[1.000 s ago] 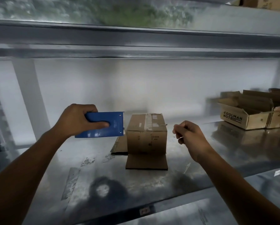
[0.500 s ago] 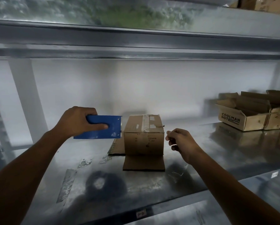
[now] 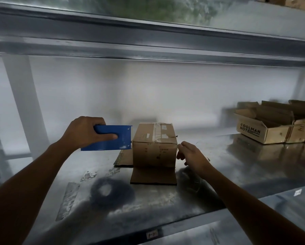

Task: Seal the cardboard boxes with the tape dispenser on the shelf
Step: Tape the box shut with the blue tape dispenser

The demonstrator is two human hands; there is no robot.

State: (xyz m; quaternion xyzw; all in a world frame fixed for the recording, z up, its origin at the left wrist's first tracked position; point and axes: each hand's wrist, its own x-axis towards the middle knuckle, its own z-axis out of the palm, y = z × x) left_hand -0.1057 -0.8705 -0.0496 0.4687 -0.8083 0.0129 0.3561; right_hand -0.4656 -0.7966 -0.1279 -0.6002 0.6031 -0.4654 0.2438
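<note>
Head view looks along a shiny galvanised metal shelf (image 3: 219, 174), where a small brown cardboard box (image 3: 154, 149) stands near the middle, directly ahead. Its top is closed and carries a strip of clear tape (image 3: 157, 133), wrinkled where it turns down over the front edge. At the base two loose cardboard flaps (image 3: 153, 175) lie flat on the shelf, one toward the camera and one to the left.

The left grip (image 3: 88, 133) grasps a flat blue plastic tape dispenser (image 3: 112, 138), fingers curled over its upper edge and thumb across its face. It is held in the air with its far end just beside the box's upper left corner; I cannot tell whether it touches. The right grip (image 3: 192, 156) is released, fingers loose and nothing visibly in it, with the fingertips (image 3: 181, 144) right at the box's right face. Actual contact is unclear.

Well apart on the right sit open cardboard boxes printed COOLMAN NOTE (image 3: 265, 131), untaped as far as shows.

I judge the top seam of this box done and the step in hand to be moving on from it. With the bottom flaps splayed, the next move likely calls for the right grip to take the box and turn it over. The flaps can then be folded shut and the dispenser laid on that seam, with the box braced against the pull of the tape.
</note>
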